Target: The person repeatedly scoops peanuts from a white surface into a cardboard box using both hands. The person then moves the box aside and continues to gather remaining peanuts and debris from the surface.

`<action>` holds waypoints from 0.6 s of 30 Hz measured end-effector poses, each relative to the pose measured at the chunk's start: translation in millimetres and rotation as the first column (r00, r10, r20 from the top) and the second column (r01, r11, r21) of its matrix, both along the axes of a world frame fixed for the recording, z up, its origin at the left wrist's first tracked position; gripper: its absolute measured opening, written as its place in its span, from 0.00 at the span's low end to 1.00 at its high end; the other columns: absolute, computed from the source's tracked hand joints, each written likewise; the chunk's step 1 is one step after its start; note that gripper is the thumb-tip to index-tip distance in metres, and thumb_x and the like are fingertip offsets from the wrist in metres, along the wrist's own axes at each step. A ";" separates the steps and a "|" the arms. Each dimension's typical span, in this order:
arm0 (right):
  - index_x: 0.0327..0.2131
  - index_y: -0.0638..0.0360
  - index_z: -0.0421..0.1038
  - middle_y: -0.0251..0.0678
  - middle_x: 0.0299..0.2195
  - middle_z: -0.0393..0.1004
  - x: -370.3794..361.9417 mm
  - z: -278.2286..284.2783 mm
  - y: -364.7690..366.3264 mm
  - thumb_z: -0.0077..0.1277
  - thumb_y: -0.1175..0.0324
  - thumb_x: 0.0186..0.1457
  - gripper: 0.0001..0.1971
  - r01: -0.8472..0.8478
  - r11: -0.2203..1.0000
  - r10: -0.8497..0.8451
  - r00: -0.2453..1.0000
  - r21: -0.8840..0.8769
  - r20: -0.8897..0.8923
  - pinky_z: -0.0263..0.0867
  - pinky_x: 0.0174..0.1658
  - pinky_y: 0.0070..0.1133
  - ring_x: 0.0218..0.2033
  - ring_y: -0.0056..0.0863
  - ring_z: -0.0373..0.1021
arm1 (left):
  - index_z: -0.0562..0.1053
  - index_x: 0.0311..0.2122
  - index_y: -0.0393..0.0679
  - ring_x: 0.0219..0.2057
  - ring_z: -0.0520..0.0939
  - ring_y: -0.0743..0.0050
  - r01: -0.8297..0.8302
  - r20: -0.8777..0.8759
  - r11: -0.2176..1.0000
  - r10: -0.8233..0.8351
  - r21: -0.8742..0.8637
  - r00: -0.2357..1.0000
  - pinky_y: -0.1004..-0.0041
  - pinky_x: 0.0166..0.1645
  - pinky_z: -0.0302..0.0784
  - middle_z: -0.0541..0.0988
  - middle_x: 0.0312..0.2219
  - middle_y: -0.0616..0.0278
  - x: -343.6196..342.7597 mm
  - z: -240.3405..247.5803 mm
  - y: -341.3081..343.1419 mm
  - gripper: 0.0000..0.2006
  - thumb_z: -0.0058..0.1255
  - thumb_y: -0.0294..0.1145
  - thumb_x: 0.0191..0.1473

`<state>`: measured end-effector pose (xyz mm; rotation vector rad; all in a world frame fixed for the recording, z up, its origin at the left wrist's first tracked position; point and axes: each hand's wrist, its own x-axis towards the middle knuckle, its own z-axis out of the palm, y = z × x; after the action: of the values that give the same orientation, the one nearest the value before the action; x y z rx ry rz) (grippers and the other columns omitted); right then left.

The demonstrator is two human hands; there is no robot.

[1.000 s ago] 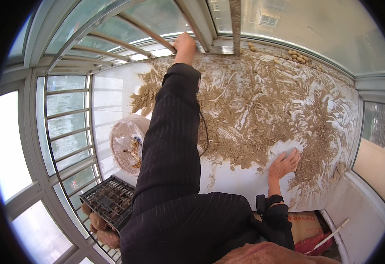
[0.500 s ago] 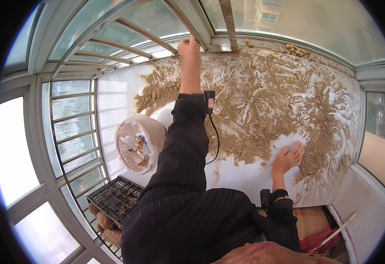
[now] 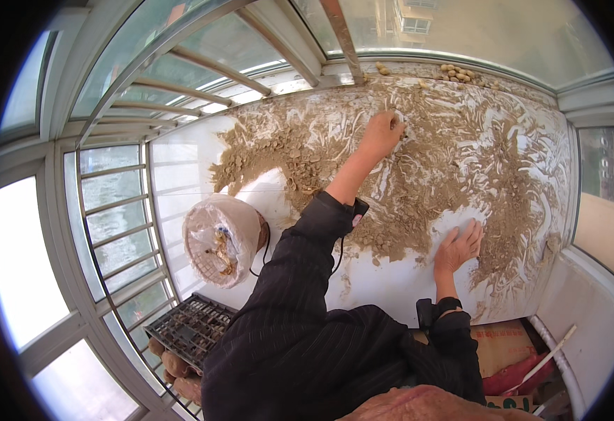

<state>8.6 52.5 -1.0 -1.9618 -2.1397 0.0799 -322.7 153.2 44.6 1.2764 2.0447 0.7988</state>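
Note:
My left hand (image 3: 383, 135) is over the far middle of a white tabletop (image 3: 384, 291) strewn with dry brown soil (image 3: 426, 186). Its fingers are curled in toward the thumb, and anything between them is too small to make out. Nearer to me on the right, my right hand (image 3: 458, 247) lies on a wiped patch of the top, fingers stretched out and holding nothing I can see. Crumbly soil borders it on both sides. Streaks and finger-wide smears run through the dirt.
A bin lined with a clear bag (image 3: 202, 266) and holding scraps stands left of my left arm. Below it are a black plastic crate (image 3: 188, 330) and brown tubers (image 3: 189, 387). Metal railing bars (image 3: 117, 238) line the left. Small round tubers (image 3: 458, 72) sit along the far ledge.
My left hand has come away from the railing at the far edge and moved right and nearer, over the soil. My right hand stays in place.

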 end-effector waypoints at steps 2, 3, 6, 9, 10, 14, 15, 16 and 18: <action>0.62 0.59 0.55 0.42 0.64 0.55 0.1 1.1 0.3 0.44 0.63 0.62 0.27 -0.010 1.000 0.010 1.000 0.016 0.016 0.45 0.62 0.42 0.65 0.44 0.49 | 0.71 0.42 0.33 0.34 0.81 0.47 0.038 -0.258 0.999 -0.037 -0.003 0.965 0.62 0.40 0.78 0.75 0.45 0.42 0.2 1.2 19.3 0.15 0.56 0.32 0.51; 0.62 0.59 0.55 0.42 0.63 0.55 0.0 1.6 0.5 0.44 0.63 0.61 0.27 -0.007 1.000 0.007 1.000 0.007 0.017 0.45 0.62 0.42 0.65 0.44 0.49 | 0.70 0.44 0.34 0.35 0.82 0.46 0.053 -0.378 0.998 -0.055 -0.016 0.924 0.61 0.41 0.79 0.73 0.49 0.42 -2.3 0.5 28.1 0.17 0.56 0.31 0.51; 0.62 0.59 0.56 0.42 0.63 0.55 -0.7 2.5 0.5 0.44 0.64 0.61 0.27 0.004 1.000 -0.004 1.000 0.001 0.008 0.45 0.62 0.42 0.65 0.44 0.50 | 0.67 0.46 0.33 0.34 0.83 0.48 0.029 -0.659 0.998 -0.059 -0.056 0.750 0.65 0.38 0.82 0.67 0.54 0.36 -24.0 -8.2 60.7 0.19 0.55 0.28 0.50; 0.62 0.59 0.56 0.42 0.63 0.55 -1.7 2.9 0.5 0.44 0.64 0.61 0.26 0.007 1.000 -0.007 1.000 0.006 -0.001 0.45 0.62 0.41 0.65 0.43 0.50 | 0.68 0.47 0.30 0.32 0.85 0.54 -0.062 -0.794 0.997 0.004 -0.042 0.608 0.70 0.32 0.82 0.71 0.50 0.32 -43.7 -27.5 83.6 0.19 0.53 0.27 0.50; 0.62 0.59 0.56 0.42 0.63 0.55 -1.9 2.9 0.9 0.44 0.65 0.61 0.26 0.009 1.000 -0.009 1.000 0.005 -0.001 0.45 0.62 0.41 0.65 0.43 0.50 | 0.68 0.49 0.28 0.30 0.85 0.59 -0.097 -0.820 0.992 -0.009 -0.078 0.572 0.72 0.29 0.81 0.71 0.49 0.32 -48.9 -34.3 88.7 0.21 0.53 0.29 0.51; 0.62 0.59 0.56 0.42 0.62 0.55 -2.3 3.1 1.5 0.44 0.65 0.61 0.26 0.004 1.000 -0.004 1.000 0.023 -0.020 0.45 0.62 0.41 0.64 0.43 0.50 | 0.71 0.49 0.29 0.29 0.85 0.63 -0.083 -0.886 0.989 -0.071 -0.122 0.457 0.73 0.28 0.82 0.76 0.43 0.35 -56.0 -52.2 96.6 0.19 0.48 0.30 0.55; 0.62 0.59 0.56 0.42 0.62 0.55 -2.2 3.2 1.6 0.44 0.65 0.61 0.26 0.010 1.000 -0.010 1.000 0.006 -0.008 0.45 0.62 0.41 0.64 0.43 0.50 | 0.72 0.48 0.30 0.29 0.85 0.62 -0.069 -0.874 0.996 -0.012 -0.052 0.486 0.72 0.28 0.82 0.77 0.41 0.37 -56.3 -52.9 96.6 0.17 0.48 0.29 0.54; 0.62 0.59 0.56 0.43 0.62 0.55 -2.2 3.3 1.4 0.44 0.65 0.61 0.26 0.010 1.000 -0.010 1.000 0.004 -0.010 0.45 0.62 0.41 0.64 0.43 0.50 | 0.73 0.47 0.32 0.29 0.86 0.61 -0.053 -0.845 0.998 0.003 -0.030 0.534 0.72 0.29 0.82 0.78 0.40 0.39 -56.4 -52.2 96.3 0.16 0.48 0.27 0.54; 0.62 0.59 0.56 0.43 0.62 0.55 -2.2 3.7 1.3 0.44 0.65 0.61 0.26 0.009 1.000 -0.009 1.000 0.003 -0.008 0.45 0.62 0.41 0.64 0.43 0.50 | 0.74 0.44 0.34 0.29 0.86 0.59 -0.032 -0.796 0.999 0.020 0.001 0.604 0.70 0.29 0.83 0.79 0.38 0.42 -55.5 -47.9 96.6 0.13 0.49 0.25 0.53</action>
<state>6.4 53.9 2.7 -1.9654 -2.1247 0.0831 -378.1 249.8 -3.3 1.8190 2.7431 0.1812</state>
